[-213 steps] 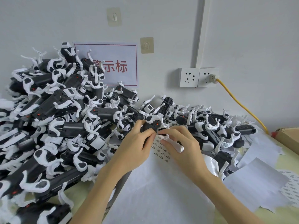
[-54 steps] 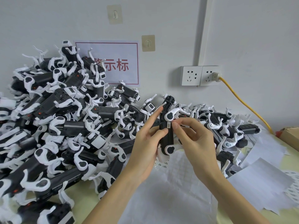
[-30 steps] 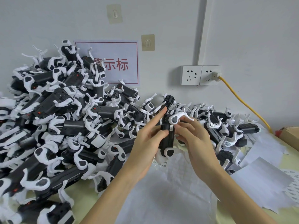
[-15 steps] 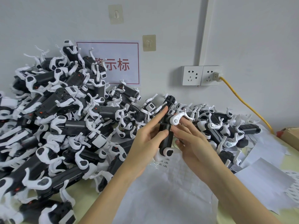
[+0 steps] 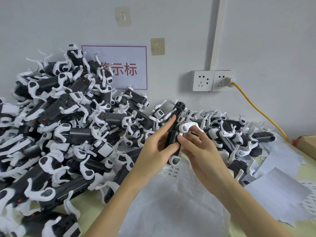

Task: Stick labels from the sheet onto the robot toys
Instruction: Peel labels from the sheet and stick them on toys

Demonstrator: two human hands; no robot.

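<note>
**Label going down on the held toy**

Currently, head view only. The left hand (image 5: pixel 158 147) is gripping an upright black-and-white plastic robot toy (image 5: pixel 174 139) above the near edge of the white label sheet (image 5: pixel 172 170), thumb curled across the body and index finger stretched up along it. The right hand (image 5: pixel 199 147) is pinching at the toy's side, fingertips pressing where a small white label (image 5: pixel 180 134) is sitting just under a white leg joint.

Change noted: compared with about two seconds ago, the right fingers are lying lower and flatter on the body, and the toy is staying upright in the same grip. Judging from this, the label is being rubbed down rather than positioned, so this toy is likely near finished.

The big heap of black-and-white robot toys (image 5: pixel 68 130) is lying left and behind, touching the wall. Loose white backing papers (image 5: pixel 277 190) are lying to the right. Many toys are presumably still waiting.
</note>
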